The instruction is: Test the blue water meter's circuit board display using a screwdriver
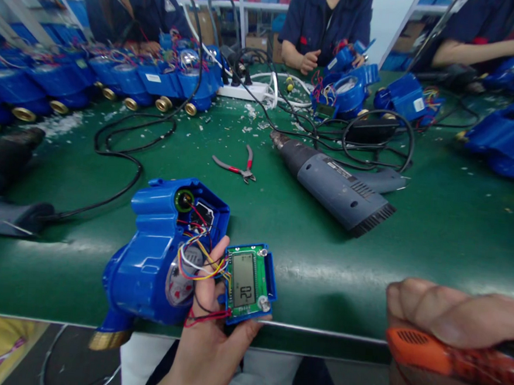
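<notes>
My left hand (212, 336) grips a green circuit board with a display (244, 282), set in a blue plastic frame, between thumb and fingers. The display faces up and reads digits. Thin coloured wires (191, 258) run from the board into an opened blue water meter (146, 267), which lies just left of the hand with its brass fitting (108, 340) over the table edge. At the right, my right hand (455, 318) is wrapped round an orange tool with vent slots (422, 348). Its working end is not visible, so I cannot tell its exact kind.
Cutting pliers (241, 168) and a grey heat gun (336, 186) lie ahead on the green table (189, 152). Another heat gun (9, 213) is at left. Blue meters (133, 81), a power strip (246, 91) and black cables (138, 166) stand farther back. Several co-workers (325, 27) sit opposite.
</notes>
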Action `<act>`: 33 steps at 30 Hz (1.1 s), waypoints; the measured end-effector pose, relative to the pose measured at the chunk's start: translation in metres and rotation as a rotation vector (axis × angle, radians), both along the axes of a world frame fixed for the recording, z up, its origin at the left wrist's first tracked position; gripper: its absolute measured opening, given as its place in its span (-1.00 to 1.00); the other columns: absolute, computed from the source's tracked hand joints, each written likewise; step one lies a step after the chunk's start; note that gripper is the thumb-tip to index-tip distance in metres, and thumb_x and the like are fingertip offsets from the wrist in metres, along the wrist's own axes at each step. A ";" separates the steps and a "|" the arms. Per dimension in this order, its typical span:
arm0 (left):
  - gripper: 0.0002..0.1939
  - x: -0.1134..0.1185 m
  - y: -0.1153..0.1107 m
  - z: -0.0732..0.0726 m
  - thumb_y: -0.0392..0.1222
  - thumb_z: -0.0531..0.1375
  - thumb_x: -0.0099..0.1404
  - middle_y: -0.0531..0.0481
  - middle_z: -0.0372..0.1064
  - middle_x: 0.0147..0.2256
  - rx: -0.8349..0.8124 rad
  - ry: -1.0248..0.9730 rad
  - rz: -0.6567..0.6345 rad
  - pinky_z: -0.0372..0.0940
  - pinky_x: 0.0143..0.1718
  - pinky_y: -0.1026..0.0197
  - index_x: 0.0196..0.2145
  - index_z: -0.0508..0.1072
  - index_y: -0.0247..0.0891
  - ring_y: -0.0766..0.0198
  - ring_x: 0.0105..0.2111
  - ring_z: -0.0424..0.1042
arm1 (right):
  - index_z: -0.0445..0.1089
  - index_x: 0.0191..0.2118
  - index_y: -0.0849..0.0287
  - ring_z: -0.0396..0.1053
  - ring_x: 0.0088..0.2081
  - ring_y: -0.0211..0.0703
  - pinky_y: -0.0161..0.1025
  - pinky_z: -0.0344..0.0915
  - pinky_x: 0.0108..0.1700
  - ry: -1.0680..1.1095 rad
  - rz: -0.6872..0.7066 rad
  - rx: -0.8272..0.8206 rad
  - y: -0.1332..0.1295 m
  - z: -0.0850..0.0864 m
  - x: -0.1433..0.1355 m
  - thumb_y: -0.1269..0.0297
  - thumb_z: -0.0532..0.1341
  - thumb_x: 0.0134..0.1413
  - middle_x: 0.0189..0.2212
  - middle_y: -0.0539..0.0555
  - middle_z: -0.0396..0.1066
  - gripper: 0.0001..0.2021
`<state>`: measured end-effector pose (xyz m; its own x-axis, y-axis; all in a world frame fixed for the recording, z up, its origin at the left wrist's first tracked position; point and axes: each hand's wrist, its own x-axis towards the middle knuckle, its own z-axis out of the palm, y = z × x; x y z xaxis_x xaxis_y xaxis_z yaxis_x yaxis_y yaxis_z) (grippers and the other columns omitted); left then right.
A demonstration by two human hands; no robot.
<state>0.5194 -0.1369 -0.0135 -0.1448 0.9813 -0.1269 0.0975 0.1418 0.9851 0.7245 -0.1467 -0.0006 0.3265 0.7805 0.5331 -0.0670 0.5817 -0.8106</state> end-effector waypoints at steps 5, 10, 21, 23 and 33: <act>-0.01 -0.001 0.000 -0.001 -0.16 0.41 0.02 0.02 0.46 -0.07 -0.013 -0.017 -0.006 0.45 -0.08 0.18 0.31 0.00 -0.06 0.18 -0.18 0.54 | 0.43 -0.36 0.17 0.03 -0.70 -0.34 -0.22 -0.08 -0.60 0.017 -0.040 -0.014 -0.003 0.003 -0.005 0.03 0.30 0.09 -0.70 -0.08 0.14 -0.73; 0.02 0.000 0.000 0.000 -0.18 0.40 0.02 0.02 0.46 -0.10 -0.032 -0.048 -0.011 0.45 -0.08 0.14 0.32 -0.04 -0.07 0.17 -0.21 0.54 | 0.44 -0.42 0.17 0.08 -0.70 -0.32 -0.21 -0.06 -0.61 0.019 -0.093 -0.060 -0.006 0.006 -0.009 -0.07 0.32 0.05 -0.69 -0.07 0.22 -0.64; -0.08 0.006 0.001 0.009 -0.22 0.40 0.03 0.00 0.51 -0.08 -0.013 -0.080 0.012 0.46 -0.08 0.16 0.28 0.07 -0.12 0.16 -0.19 0.56 | 0.46 -0.44 0.16 0.12 -0.70 -0.31 -0.22 -0.02 -0.62 0.002 -0.075 -0.076 0.001 0.005 -0.008 -0.03 0.36 -0.01 -0.70 -0.05 0.26 -0.68; -0.09 0.006 0.001 0.009 -0.22 0.40 0.02 0.00 0.52 -0.10 -0.011 -0.088 0.017 0.47 -0.11 0.17 0.27 0.10 -0.13 0.17 -0.21 0.56 | 0.46 -0.43 0.17 0.11 -0.70 -0.33 -0.23 -0.04 -0.62 0.015 -0.058 -0.065 -0.001 0.005 -0.008 -0.03 0.37 -0.02 -0.69 -0.06 0.25 -0.68; -0.13 0.002 0.002 0.007 -0.23 0.40 0.03 0.00 0.54 -0.10 -0.018 -0.020 -0.014 0.42 -0.04 0.20 0.24 0.12 -0.16 0.17 -0.10 0.53 | 0.46 -0.41 0.20 0.11 -0.72 -0.36 -0.26 -0.05 -0.65 -0.024 0.016 0.024 0.006 0.000 -0.004 0.04 0.34 0.06 -0.68 -0.04 0.29 -0.70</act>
<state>0.5211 -0.1352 -0.0067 -0.1280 0.9808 -0.1474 0.0803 0.1584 0.9841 0.7210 -0.1405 -0.0002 0.3012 0.7725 0.5591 -0.0572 0.5999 -0.7980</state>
